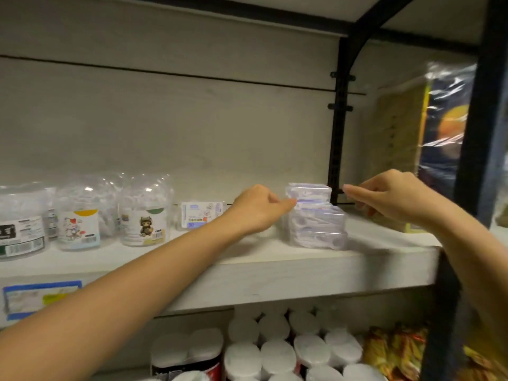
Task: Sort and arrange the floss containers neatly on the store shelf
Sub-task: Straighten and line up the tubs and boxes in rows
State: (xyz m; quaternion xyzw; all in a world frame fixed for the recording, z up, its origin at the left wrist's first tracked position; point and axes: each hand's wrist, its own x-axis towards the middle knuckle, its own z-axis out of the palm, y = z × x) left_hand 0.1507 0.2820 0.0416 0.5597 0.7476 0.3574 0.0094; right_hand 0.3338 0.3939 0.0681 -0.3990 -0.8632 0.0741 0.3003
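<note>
A small stack of clear rectangular floss boxes [316,218] stands on the white shelf [275,273], near its right end. My left hand [255,209] touches the stack's left side with its fingertips at the upper boxes. My right hand [384,196] hovers just right of the top box [309,189], fingers extended toward it and holding nothing visible. Another floss box with a blue label [200,214] stands further back, left of my left hand. Round clear floss jars [143,215] [79,218] [22,224] line the shelf's left part.
A black metal upright [338,138] rises right behind the stack. Wrapped packages [428,138] fill the bay to the right. A price tag [41,298] is stuck on the shelf's front edge. The lower shelf holds white-capped bottles [275,350] and snack bags [393,350].
</note>
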